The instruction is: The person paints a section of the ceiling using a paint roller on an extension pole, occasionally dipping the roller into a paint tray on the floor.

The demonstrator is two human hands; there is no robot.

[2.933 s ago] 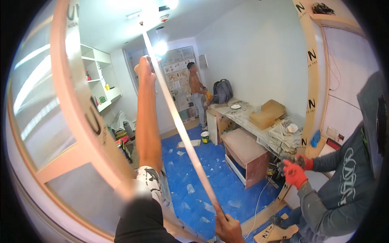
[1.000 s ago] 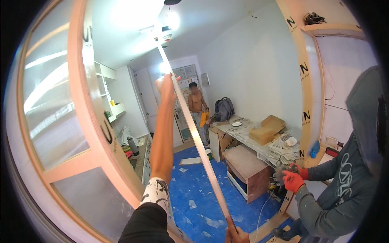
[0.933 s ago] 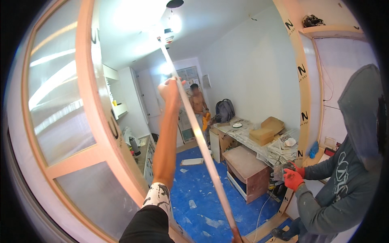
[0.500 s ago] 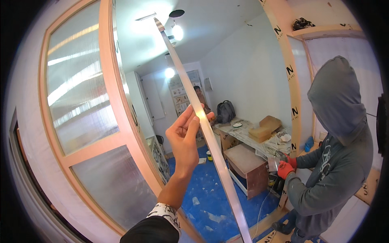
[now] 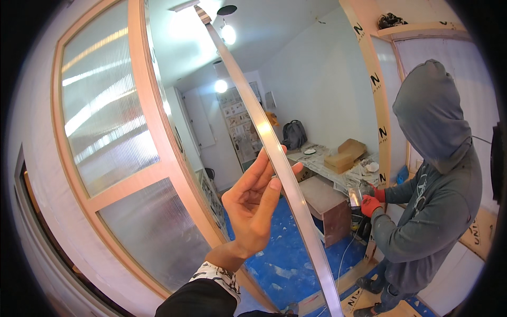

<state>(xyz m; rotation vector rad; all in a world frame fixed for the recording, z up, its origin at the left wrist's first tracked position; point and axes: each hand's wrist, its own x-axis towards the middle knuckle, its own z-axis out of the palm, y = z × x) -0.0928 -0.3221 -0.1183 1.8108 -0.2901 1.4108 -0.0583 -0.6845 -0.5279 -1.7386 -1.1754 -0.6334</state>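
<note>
My left hand (image 5: 252, 211) reaches up at the middle, closed on a long, shiny, pale metal strip (image 5: 288, 182). The thumb is in front near its left edge, and fingertips show behind its right edge. Tilted, the strip runs from near the ceiling at upper left to the lower edge of the view. Its top end has a brown, striped piece (image 5: 203, 15). Black cloth, with a patterned cuff (image 5: 216, 279), covers my left forearm. My right hand does not show.
On the left stands a wood-framed ribbed glass panel (image 5: 108, 95). At right, a hooded co-worker (image 5: 430, 158) in red gloves holds a tool (image 5: 358, 197). Beyond are a littered worktop (image 5: 338, 177), a backpack (image 5: 293, 134), a board box (image 5: 327, 211) and a blue-covered floor (image 5: 272, 264).
My left hand has moved slightly right and down in view, still on the strip. The strip's lower part has shifted right. The co-worker sits slightly further left in view.
</note>
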